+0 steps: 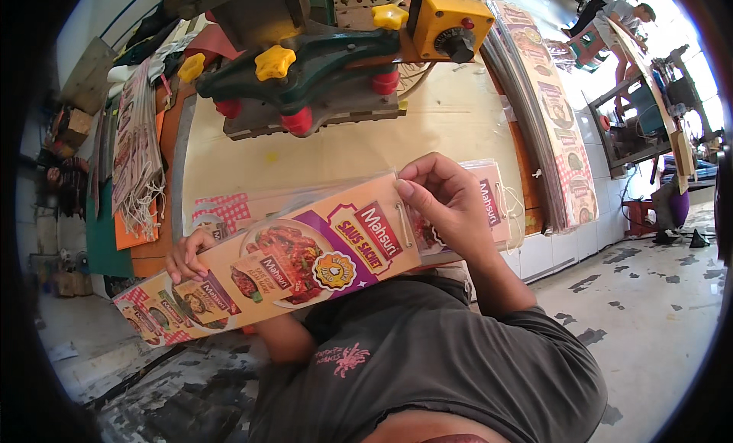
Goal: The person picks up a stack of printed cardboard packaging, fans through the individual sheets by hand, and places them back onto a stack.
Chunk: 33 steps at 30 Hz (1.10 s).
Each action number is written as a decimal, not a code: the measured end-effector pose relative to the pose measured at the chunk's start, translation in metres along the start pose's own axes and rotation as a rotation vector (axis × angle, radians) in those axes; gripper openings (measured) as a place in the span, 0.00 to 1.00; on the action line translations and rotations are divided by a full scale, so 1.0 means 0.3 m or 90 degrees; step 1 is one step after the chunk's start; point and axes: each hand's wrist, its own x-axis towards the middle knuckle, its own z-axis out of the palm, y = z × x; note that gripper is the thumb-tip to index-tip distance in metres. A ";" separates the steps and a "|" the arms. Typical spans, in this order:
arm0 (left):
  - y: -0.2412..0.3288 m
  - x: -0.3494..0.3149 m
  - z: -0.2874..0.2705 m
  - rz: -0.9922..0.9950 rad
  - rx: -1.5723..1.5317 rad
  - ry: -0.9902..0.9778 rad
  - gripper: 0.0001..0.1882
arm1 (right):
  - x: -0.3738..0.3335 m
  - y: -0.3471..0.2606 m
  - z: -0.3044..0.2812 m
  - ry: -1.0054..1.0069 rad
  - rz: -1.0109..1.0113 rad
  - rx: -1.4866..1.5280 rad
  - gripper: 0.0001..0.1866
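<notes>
A long printed hanging card (290, 264), orange and purple with pictures of food dishes, is held slantwise in front of my body. It has a thin white cord near its right end. My left hand (191, 256) is closed over the card's upper edge, toward its left end. At the upper right corner my right hand (449, 202) pinches it between thumb and fingers. Behind it, similar printed cards (492, 202) lie on the cream work surface (450, 130), largely covered by the held one; white cord loops show at their right end.
Over the surface's far side stands a press with a dark green arm (328, 54), yellow knobs, red feet and a yellow control box (450, 23). Printed cards with cords (137, 161) are piled at left. A long stack of printed cards (553, 115) lies right. A person (622, 31) is far right.
</notes>
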 end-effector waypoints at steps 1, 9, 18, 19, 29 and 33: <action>-0.024 0.003 0.007 -0.004 -0.002 -0.001 0.12 | 0.000 -0.003 -0.004 -0.001 0.005 0.002 0.10; -0.102 0.024 0.070 -0.074 -0.003 0.060 0.11 | -0.001 0.016 -0.007 0.051 -0.039 -0.126 0.09; -0.061 -0.027 0.065 0.104 -0.257 0.114 0.12 | 0.000 -0.029 -0.017 0.049 -0.108 -0.334 0.08; -0.071 -0.008 0.078 0.010 -0.125 0.067 0.12 | -0.002 -0.029 -0.015 0.050 -0.113 -0.359 0.08; -0.134 0.024 0.207 -0.111 0.054 -0.035 0.12 | -0.010 -0.017 0.003 0.090 -0.203 -0.532 0.08; -0.149 0.032 0.253 -0.090 0.007 -0.019 0.21 | -0.015 -0.038 0.010 0.088 -0.168 -0.486 0.06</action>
